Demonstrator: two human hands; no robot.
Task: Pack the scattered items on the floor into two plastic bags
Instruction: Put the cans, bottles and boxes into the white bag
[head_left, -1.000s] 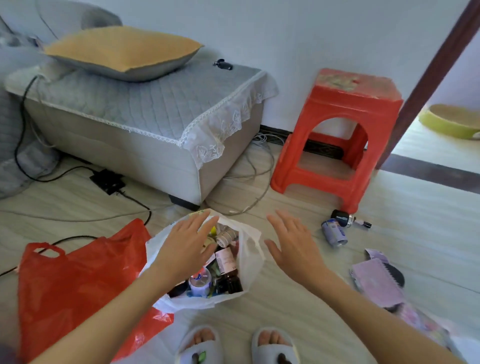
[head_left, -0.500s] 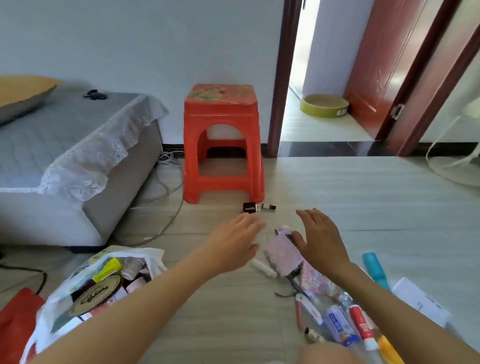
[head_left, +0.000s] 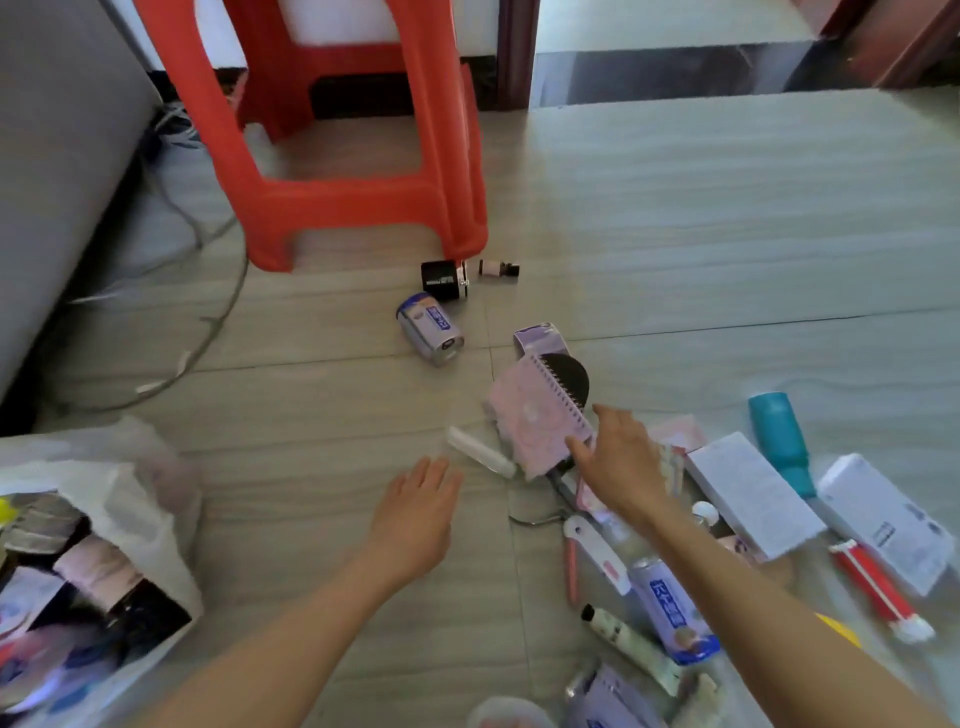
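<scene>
white bag (head_left: 150, 499) cut off at left edge, its contents blurred, stool (head_left: 332, 130) top cropped

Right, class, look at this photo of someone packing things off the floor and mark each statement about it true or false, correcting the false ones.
1. The right hand touches the pink notebook. True.
2. The left hand grips the small white tube. False: it is open, fingers straight, holding nothing, short of the tube.
3. The white plastic bag at the left already holds items. True.
4. The teal bottle stands upright under the red stool. False: it lies on its side at the right, beside a white box.
5. A blue-labelled can lies on the floor near the stool. True.
</scene>
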